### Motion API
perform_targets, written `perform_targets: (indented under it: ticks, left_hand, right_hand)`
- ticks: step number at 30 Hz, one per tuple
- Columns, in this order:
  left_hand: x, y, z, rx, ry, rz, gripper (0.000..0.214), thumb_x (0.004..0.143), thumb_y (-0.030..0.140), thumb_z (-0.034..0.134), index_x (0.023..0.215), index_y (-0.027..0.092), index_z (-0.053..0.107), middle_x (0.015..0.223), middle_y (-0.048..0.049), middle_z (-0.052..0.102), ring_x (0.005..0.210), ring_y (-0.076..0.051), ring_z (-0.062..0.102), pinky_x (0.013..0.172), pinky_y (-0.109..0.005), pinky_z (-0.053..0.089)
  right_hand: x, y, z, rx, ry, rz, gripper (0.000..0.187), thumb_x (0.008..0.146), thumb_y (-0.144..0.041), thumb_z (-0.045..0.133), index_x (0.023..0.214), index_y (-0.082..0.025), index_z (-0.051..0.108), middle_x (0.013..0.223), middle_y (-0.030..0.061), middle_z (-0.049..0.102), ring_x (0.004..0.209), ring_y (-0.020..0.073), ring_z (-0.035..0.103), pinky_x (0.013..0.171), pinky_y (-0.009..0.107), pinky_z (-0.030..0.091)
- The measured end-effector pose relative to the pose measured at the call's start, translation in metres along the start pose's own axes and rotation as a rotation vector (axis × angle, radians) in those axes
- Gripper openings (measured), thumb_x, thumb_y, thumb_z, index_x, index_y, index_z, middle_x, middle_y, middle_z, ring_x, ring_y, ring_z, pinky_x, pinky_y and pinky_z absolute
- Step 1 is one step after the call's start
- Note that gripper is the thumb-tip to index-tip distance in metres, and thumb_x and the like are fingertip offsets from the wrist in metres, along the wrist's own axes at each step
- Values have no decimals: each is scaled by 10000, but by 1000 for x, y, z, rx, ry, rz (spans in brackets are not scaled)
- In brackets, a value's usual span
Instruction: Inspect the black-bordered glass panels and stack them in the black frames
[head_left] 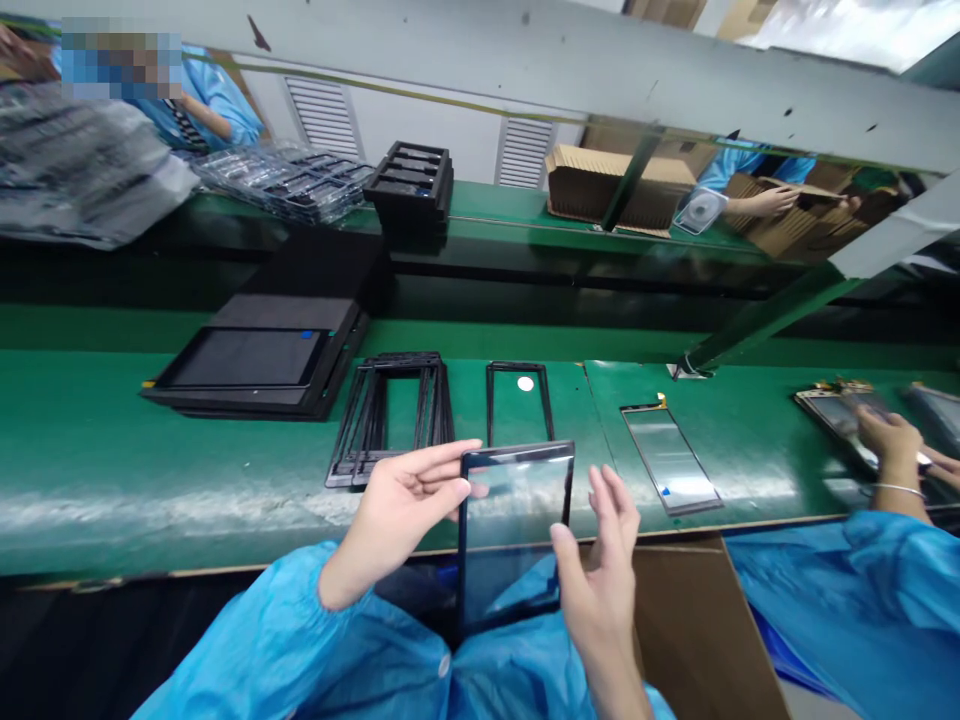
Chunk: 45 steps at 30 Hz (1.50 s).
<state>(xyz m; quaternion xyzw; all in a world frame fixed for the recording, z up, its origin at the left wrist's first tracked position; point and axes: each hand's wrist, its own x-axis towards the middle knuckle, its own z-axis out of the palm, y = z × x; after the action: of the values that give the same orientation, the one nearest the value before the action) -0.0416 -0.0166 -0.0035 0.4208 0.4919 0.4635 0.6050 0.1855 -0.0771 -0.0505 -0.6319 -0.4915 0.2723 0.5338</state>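
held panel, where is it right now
In the head view, the panel is low, just right of centre, between the left hand, at its upper left corner, and the right hand, at its right edge.

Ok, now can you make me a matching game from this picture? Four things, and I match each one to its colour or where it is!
Things:
1. Held panel
2. Bench
3. White dot
4. Sleeves

Matches:
A. Green
B. Between left hand and right hand
C. Blue
D. Inside a thin black frame

Right pairs: 1-B, 2-A, 3-D, 4-C
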Motion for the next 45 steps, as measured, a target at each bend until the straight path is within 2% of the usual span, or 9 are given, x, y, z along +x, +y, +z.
perform_targets:
  ticks: [2,4,8,18,24,28,31,35,45]
  left_hand:
    - [-5,5,0,66,-33,13,439,783,348,915,1199,218,859,820,-98,861,811,-309,852,610,-292,687]
    - [-9,10,0,102,-50,24,411,767,328,914,1165,239,874,781,-88,857,771,-299,851,618,-288,686]
    - [-13,13,-1,131,-48,15,367,744,330,912,1106,272,893,755,-86,852,734,-289,846,586,-270,666]
    - [-19,4,-10,252,0,-105,401,832,357,850,1197,190,854,813,-102,862,788,-263,840,681,-258,661]
    - [-14,5,-2,725,-254,327,509,919,290,738,1426,329,719,1549,-80,656,1369,-332,661,1079,-404,590]
    - [-14,9,4,734,-431,187,661,1005,293,629,1642,348,463,1091,-46,852,891,-244,823,788,-312,661]
    - [-14,10,-2,447,-327,-20,508,1036,381,605,1530,269,567,1103,-92,844,800,-223,818,635,-260,644]
    - [-14,3,-12,151,-114,-105,500,988,420,704,1420,206,570,1077,-121,841,753,-219,813,579,-258,640]
    - [-23,-1,-2,47,93,-53,557,909,458,812,1344,199,580,995,-103,853,671,-211,804,515,-250,632]
  right_hand:
    - [15,-9,-7,162,-69,85,536,1018,-417,664,1535,-287,602,1537,132,630,1396,330,614,1171,556,485]
    - [30,-19,-12,294,-155,192,456,1027,-449,649,1430,-239,695,1185,129,827,1118,301,780,1027,495,600]
    - [44,-33,-13,349,-157,266,292,915,-452,780,1058,-202,829,665,48,810,690,260,812,791,403,670]
    - [34,-39,-5,449,-89,282,259,867,-461,852,917,-209,830,703,68,833,600,244,813,610,313,675]
    - [33,-41,9,391,-298,204,239,866,-424,862,1002,-227,844,732,47,845,660,230,831,681,293,679]
    - [38,-35,6,472,-471,319,469,861,-514,858,1235,-235,805,852,61,870,802,251,848,791,345,679]
    - [44,-19,-17,379,-505,383,429,924,-611,761,1022,-208,871,1001,126,871,939,283,844,871,358,661]
    - [44,6,-38,385,-379,477,452,853,-662,805,845,-214,865,778,116,853,688,280,823,703,349,669]
    - [30,-6,-22,348,-82,396,434,907,-569,789,645,-224,754,590,52,772,549,229,752,600,291,620]
